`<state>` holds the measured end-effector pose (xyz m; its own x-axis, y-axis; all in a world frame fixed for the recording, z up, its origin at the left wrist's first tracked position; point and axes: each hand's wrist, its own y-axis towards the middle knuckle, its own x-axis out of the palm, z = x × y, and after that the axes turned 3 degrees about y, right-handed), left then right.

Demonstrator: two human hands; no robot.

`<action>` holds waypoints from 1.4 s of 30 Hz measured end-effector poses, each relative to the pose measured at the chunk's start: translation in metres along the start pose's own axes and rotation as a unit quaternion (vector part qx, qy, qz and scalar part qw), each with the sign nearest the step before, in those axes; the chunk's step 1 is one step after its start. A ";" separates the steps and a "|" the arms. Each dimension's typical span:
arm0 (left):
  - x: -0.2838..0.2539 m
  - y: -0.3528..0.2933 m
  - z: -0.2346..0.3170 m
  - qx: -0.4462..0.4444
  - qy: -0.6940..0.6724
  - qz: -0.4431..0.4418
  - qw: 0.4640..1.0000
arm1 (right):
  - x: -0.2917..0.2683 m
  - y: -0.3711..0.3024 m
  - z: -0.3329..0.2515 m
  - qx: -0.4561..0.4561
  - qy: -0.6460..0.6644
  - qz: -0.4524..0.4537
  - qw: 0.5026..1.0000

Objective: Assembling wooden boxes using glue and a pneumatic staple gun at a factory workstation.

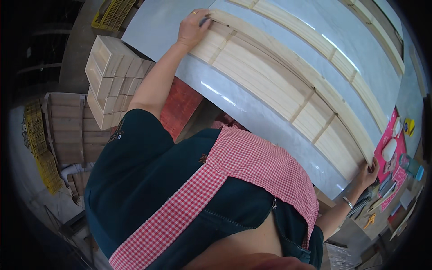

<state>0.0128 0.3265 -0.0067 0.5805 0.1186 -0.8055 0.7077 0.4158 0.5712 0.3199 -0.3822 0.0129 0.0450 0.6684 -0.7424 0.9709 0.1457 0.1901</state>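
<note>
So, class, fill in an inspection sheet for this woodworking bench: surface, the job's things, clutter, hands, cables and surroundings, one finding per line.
Surface: pale glossy tabletop, bare in front of the work.
Job's things: long slatted wooden panel lying flat; a second wooden frame lies beyond it.
Clutter: pink sheet with small tools and a yellow item at the table's right end.
Hands: left hand grips the panel's left end; right hand holds its right end.
Cables: nothing seen.
Surroundings: stacked wooden blocks, yellow plastic crates and a wooden pallet on the floor at left.
</note>
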 end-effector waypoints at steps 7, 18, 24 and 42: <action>0.036 0.065 -0.024 -0.204 -0.275 -0.139 0.929 | -0.011 0.073 0.041 0.049 0.104 -0.121 0.986; 0.065 0.076 -0.007 -0.220 -0.131 -0.168 0.952 | 0.027 0.097 0.032 0.080 0.078 -0.084 0.990; 0.086 0.077 -0.015 -0.176 -0.146 -0.118 0.966 | 0.031 0.106 0.025 0.086 0.015 -0.028 0.996; 0.102 0.060 -0.025 -0.056 -0.013 -0.096 0.994 | 0.063 0.098 0.005 -0.072 -0.112 0.115 0.984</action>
<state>0.1040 0.3862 -0.0590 0.4511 0.0041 -0.8925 0.7581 0.5259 0.3856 0.4191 -0.3297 -0.0187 0.3267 0.5199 -0.7893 0.8859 0.1227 0.4474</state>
